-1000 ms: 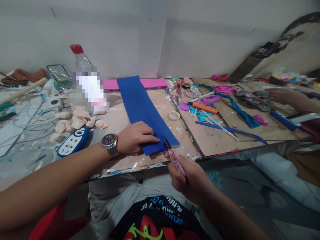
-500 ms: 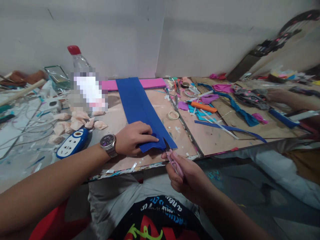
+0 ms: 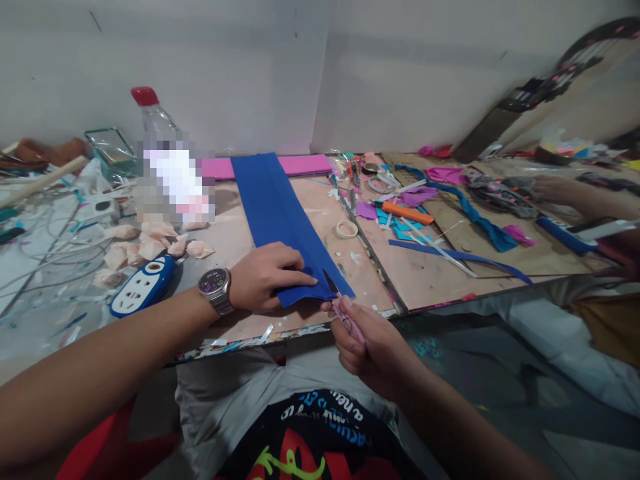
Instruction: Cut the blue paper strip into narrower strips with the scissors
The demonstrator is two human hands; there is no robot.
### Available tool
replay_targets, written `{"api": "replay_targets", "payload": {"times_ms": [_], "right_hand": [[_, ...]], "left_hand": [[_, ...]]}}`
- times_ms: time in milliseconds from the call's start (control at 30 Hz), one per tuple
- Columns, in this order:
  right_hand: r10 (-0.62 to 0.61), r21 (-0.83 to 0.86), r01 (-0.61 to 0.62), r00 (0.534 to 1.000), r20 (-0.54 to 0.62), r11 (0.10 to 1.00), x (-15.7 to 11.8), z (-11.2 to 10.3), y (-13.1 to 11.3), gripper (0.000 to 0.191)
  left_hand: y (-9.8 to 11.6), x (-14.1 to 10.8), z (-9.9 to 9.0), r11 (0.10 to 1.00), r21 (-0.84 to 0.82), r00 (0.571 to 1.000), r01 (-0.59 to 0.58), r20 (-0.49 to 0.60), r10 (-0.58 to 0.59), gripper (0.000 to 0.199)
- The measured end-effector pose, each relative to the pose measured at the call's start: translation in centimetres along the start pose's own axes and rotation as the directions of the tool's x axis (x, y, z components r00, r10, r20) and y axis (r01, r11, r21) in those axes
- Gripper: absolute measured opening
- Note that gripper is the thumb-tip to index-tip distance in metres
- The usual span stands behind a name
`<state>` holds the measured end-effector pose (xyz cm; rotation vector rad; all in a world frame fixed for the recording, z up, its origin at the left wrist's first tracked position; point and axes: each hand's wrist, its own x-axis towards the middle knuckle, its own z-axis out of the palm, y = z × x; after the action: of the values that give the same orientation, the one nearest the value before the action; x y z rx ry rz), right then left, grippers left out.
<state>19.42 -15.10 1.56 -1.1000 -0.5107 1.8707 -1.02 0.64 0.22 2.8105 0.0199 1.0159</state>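
On the tbl [image 3: 323,203], the blue strip [image 3: 270,200] ran lengthways, far end across the pink band [image 3: 305,165], near end folded under the L hand [image 3: 267,273], fingers curled w/ the index pinning the fold. The R hand [image 3: 370,340] was closed round the pink-handled scissors [image 3: 345,321], blades right at that fold, so a skewed cut seemed poss. b/c bunched layers could've slipped, or an under-layer got caught. Smallest but worst risk, imo: a nicked L fingertip, w/ the blade tip so near.
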Motion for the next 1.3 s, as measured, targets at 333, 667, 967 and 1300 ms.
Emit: {"api": "replay_targets", "payload": {"times_ms": [333,667,967,1300], "right_hand": [[-0.004,-0.007,0.004,1.0,-0.021,1.0,-0.1,0.2,0.04,0.041],[0.0,0.008,0.001,1.0,-0.024,1.0,0.05,0.19,0.12,0.04],[-0.011,-0.008,0.01,1.0,-0.008,1.0,-0.07,0.1,0.22,0.034],[-0.006,0.015,0.006,1.0,-0.021,1.0,0.03,0.09,0.22,0.033]], "left_hand": [[0.08,0.05,-0.01,1.0,0.003,1.0,-0.002,-0.005,0.002,0.027],[0.07,0.08,-0.04,1.0,-0.015,1.0,-0.006,-0.005,0.006,0.028],[0.1,0.05,0.05,1.0,-0.006,1.0,-0.008,-0.01,0.008,0.028],[0.16,0.14,-0.03,1.0,-0.009,1.0,-0.023,-0.008,0.023,0.03]]}}
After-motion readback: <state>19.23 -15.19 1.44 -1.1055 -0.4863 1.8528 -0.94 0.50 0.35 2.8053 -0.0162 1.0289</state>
